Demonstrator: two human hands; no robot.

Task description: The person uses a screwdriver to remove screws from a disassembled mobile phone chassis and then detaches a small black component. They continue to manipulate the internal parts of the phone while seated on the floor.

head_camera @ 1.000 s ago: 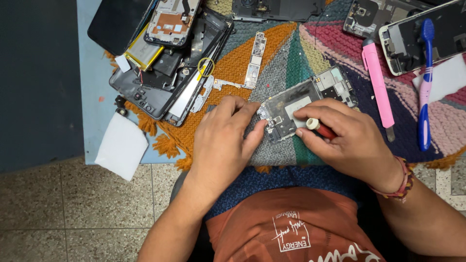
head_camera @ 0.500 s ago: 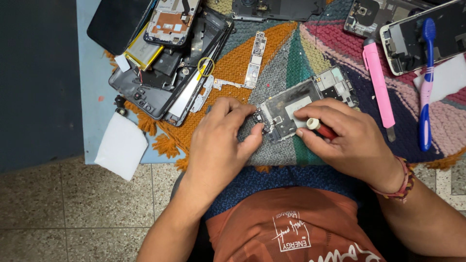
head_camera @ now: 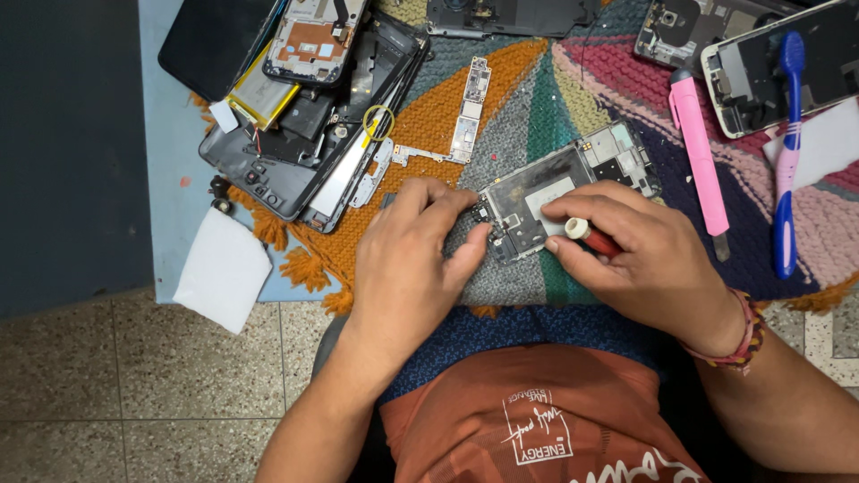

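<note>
A dismantled phone frame (head_camera: 557,192) with exposed metal shields lies on a colourful woven mat (head_camera: 501,107). My left hand (head_camera: 413,259) rests on the mat and pinches the frame's left end with thumb and fingers. My right hand (head_camera: 642,255) grips a small screwdriver (head_camera: 591,237) with a red handle and white cap, its tip hidden under my fingers at the frame's lower right. A beaded bracelet (head_camera: 745,331) circles my right wrist.
A pile of dark phone shells, a yellow battery and boards (head_camera: 300,98) sits at the upper left. A loose circuit board (head_camera: 471,109) lies above the frame. A pink tool (head_camera: 701,152), a blue toothbrush (head_camera: 785,152) and another opened phone (head_camera: 787,72) lie at the right. White paper (head_camera: 222,268) overhangs the table edge.
My left hand has shifted slightly along the frame's left end. My right hand and the screwdriver stay in nearly the same place.
</note>
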